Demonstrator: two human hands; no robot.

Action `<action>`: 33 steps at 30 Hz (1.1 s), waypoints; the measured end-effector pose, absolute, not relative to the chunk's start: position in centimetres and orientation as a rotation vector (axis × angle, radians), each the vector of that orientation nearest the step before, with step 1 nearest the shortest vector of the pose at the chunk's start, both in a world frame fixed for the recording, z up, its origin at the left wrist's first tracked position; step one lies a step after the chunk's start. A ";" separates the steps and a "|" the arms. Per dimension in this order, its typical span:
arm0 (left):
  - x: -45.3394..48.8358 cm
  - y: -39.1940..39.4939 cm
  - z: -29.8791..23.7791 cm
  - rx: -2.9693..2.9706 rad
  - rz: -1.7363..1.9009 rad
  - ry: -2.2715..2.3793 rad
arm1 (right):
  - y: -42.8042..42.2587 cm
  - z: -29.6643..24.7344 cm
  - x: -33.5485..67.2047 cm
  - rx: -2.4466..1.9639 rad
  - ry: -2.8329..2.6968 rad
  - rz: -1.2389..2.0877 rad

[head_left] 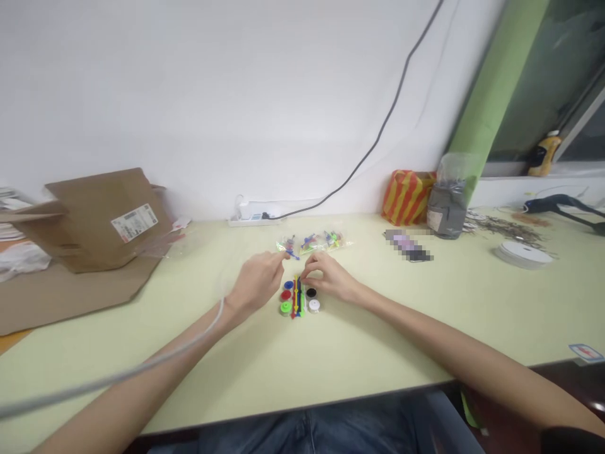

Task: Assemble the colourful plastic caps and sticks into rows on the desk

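Observation:
My left hand (pixel 258 282) is pinched on a small blue stick (pixel 293 255) just above the pale green table (pixel 331 353). My right hand (pixel 328 275) rests with curled fingers right beside a row of thin coloured sticks (pixel 297 296); what its fingertips hold I cannot make out. Blue, red and green round discs (pixel 286 295) lie left of the sticks. A black disc (pixel 311 292) and a white disc (pixel 314 305) lie to their right, under my right hand. Clear packets of coloured parts (pixel 316 241) lie just beyond both hands.
A brown cardboard box (pixel 101 217) with flaps stands at the left. A white power strip (pixel 255 217) with a grey cable sits by the wall. At the right are a red-and-yellow striped bag (pixel 406 197), a clear bag of dark bits (pixel 447 202), a white tape roll (pixel 522 254).

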State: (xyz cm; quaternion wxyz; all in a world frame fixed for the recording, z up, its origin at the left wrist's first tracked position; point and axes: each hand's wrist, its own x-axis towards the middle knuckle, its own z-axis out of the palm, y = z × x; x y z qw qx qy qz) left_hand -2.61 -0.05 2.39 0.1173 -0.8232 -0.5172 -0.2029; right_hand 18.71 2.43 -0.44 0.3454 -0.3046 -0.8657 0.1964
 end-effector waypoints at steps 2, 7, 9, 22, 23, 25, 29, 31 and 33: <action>-2.2 1.3 1.8 -2.390 -0.684 -1.570 | 3.0 0.0 18.3 -0.785 -2.353 0.487; -3.6 2.4 -0.5 -2.334 -0.889 -1.645 | 4.4 0.0 18.9 -0.814 -2.390 0.598; -4.3 2.1 -0.8 -2.378 -0.958 -1.658 | 4.6 -0.3 19.6 -0.859 -2.343 0.669; -2.9 1.0 -0.6 -2.804 -1.088 -1.274 | 3.6 -0.1 21.0 -1.279 -2.529 0.209; -3.0 1.0 -0.5 -2.804 -1.098 -1.265 | 3.5 -0.2 21.0 -1.264 -2.561 0.168; -3.2 1.1 -0.4 -2.805 -1.115 -1.250 | 3.5 -0.3 21.1 -1.217 -2.619 0.124; -3.0 1.1 -0.3 -2.809 -1.120 -1.188 | 3.2 -0.4 20.9 -1.118 -2.480 0.133; -2.6 0.9 -0.3 -2.794 -1.118 -1.129 | 2.8 -0.2 20.4 -1.014 -2.288 0.247; -2.2 0.7 -0.3 -2.763 -1.130 -1.083 | 2.1 0.0 19.6 -0.887 -2.115 0.408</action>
